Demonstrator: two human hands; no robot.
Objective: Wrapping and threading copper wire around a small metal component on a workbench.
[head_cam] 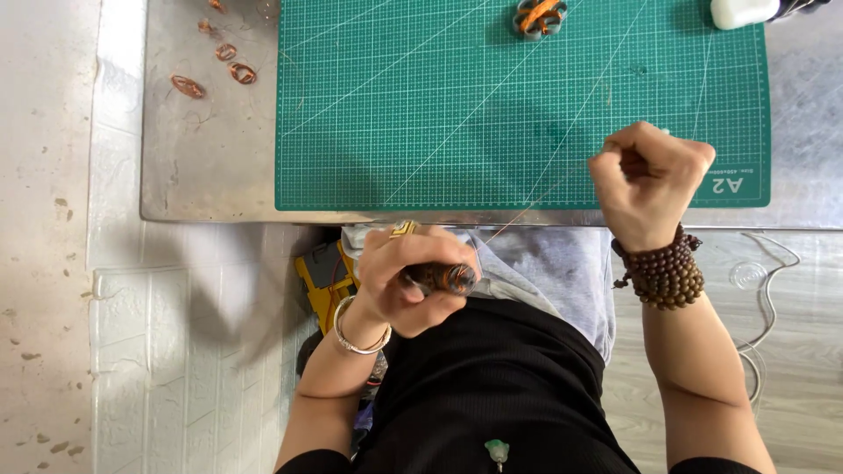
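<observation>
Green cutting mat (pixel 457 114) covers the metal table (pixel 206 167). Just below the mat's near edge, the left hand (pixel 406 281) clamps a copper-wound spool (pixel 439 278); thin wire (pixel 527 211) runs up across the mat's corner to the fisted right hand (pixel 645 180), fingers curled tight.

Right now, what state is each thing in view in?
Left hand: closed around a dark wire-wound spool.
Right hand: fisted, pinching the thin wire.
Thin wire: stretched taut between spool and right hand.
Green cutting mat: flat on the metal table.
Copper wire loops: loose on the table, left of the mat.
Orange-wound grey piece: resting on the mat's far edge.
</observation>
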